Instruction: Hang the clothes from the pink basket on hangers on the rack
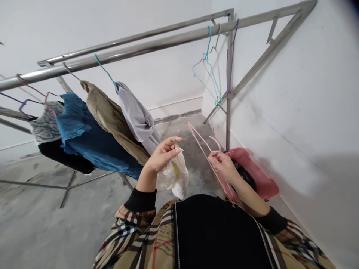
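Note:
My left hand [162,155] is closed on a pale, whitish-yellow piece of cloth [174,173] that hangs below the fingers. My right hand [223,164] is closed round the neck of a pink wire hanger [200,140], which points up and away from me. Both hands are in front of my chest, just right of the clothes on the steel rail [134,50]. A grey garment [138,119] on a teal hanger hangs closest to my left hand.
A pink basket [263,183] with dark clothing stands on the floor by the right wall. A tan garment [112,119], a blue one [89,138] and darker ones hang further left. Empty teal and purple hangers [210,71] dangle at the rail's far end.

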A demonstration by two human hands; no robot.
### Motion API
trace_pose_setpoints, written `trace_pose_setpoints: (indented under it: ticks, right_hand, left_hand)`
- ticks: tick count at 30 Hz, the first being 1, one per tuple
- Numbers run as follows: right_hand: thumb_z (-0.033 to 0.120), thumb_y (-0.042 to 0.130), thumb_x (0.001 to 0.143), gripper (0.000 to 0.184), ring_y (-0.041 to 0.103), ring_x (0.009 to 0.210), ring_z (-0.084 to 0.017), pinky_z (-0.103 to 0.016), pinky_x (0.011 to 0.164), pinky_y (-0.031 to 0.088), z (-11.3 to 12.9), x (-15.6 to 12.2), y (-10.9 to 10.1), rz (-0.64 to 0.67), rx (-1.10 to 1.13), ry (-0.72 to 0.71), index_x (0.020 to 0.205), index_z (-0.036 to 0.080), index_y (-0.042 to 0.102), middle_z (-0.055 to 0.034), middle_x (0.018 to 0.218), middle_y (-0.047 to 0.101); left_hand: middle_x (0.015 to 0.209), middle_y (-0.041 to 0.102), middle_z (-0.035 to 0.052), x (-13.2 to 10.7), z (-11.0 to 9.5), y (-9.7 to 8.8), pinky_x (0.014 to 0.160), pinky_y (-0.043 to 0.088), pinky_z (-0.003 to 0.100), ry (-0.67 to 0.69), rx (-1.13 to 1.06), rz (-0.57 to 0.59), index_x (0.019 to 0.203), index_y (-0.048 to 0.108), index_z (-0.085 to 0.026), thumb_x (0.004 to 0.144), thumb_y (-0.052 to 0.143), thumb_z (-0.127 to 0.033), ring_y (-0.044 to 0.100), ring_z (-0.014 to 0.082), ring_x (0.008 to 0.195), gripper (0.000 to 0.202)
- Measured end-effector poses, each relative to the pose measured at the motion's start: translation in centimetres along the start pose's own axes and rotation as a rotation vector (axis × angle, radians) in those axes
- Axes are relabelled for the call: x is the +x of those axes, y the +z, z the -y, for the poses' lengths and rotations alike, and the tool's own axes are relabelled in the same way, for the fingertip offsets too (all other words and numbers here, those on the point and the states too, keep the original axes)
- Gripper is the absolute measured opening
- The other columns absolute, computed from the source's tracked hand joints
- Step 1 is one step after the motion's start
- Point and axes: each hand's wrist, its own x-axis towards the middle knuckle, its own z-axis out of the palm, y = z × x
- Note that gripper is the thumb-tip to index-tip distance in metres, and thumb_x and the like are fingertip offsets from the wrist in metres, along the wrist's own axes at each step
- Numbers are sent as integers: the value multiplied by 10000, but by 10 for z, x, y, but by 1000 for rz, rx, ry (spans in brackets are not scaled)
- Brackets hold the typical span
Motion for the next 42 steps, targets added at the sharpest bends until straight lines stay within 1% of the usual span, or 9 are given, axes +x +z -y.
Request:
trace_pose_setpoints:
  ticks: [3, 8, 10, 17, 20, 24, 30, 33, 42]
  right_hand:
    - [438, 721, 748, 311, 355, 543, -89, -242, 527, 334, -2, 4, 6, -73, -130, -157, 764, 215, 505, 51, 645, 415]
    - [439, 761, 712, 449, 450, 588, -95, -229, 539, 377, -18, 10, 17, 130, -100, -181, 1073, 214, 615, 10, 809, 599]
    - [466, 714, 754, 361, 509, 644, -120, -244, 592, 415, -22, 10, 16, 170, -104, -188, 976, 188, 652, -4, 789, 618]
    - [361, 577, 862, 220, 520, 637, -120, -237, 612, 394, -11, -6, 1, 41, -377, -236, 771, 170, 639, -7, 731, 607]
    - [335, 570, 864, 196, 482, 578, -104, -229, 578, 368, -10, -12, 2, -14, -439, -268, 768, 177, 634, 13, 671, 566]
    - [331, 577, 860, 187, 495, 584, -108, -227, 585, 387, -13, -14, 0, -97, -417, -317, 771, 178, 635, 14, 666, 554]
    - [388, 599, 851, 228, 523, 627, -133, -252, 621, 422, -20, -13, -14, -120, -428, -265, 801, 173, 657, -18, 728, 616]
    - [440, 594, 861, 285, 531, 662, -144, -265, 650, 436, -20, -28, -29, -129, -462, -273, 767, 177, 652, -35, 766, 627]
    - [523, 421, 949, 471, 487, 536, -138, -277, 545, 396, -11, -90, -72, -138, -480, -105, 631, 204, 557, -11, 572, 541]
  left_hand:
    - [675, 558, -33, 0, 10, 12, 564, 395, 187, -45, -3, 170, 1113, 642, -184, 738, 794, -313, 499, 70, 567, 425]
    - [696, 544, -22, -1, 21, 35, 573, 367, 197, -92, 74, 422, 1104, 647, -172, 749, 780, -346, 467, 73, 588, 417]
    - [695, 539, -21, -2, 23, 37, 595, 379, 211, -62, 175, 438, 1114, 640, -171, 771, 751, -344, 472, 89, 610, 400]
    - [792, 602, 12, -9, 53, 22, 731, 409, 307, 174, 1151, -4, 975, 682, -223, 730, 603, -74, 540, 178, 764, 298]
    - [912, 631, 60, -14, 77, 21, 832, 419, 374, 223, 1330, -210, 879, 681, -222, 694, 571, -32, 553, 247, 921, 287]
    - [900, 602, 47, -20, 97, 25, 791, 449, 330, 116, 998, -385, 951, 626, -202, 712, 542, -74, 563, 200, 829, 284]
    - [701, 612, -24, -24, 89, 35, 608, 410, 215, -345, 170, -91, 844, 613, -161, 734, 667, -334, 532, 105, 605, 212]
    - [667, 650, -11, -25, 83, 36, 584, 431, 224, -497, -56, -111, 831, 645, -144, 630, 766, -314, 566, 115, 567, 290]
    - [661, 673, -14, -14, 81, 16, 622, 487, 233, -350, -324, -452, 740, 650, -148, 538, 768, -235, 616, 124, 597, 250]
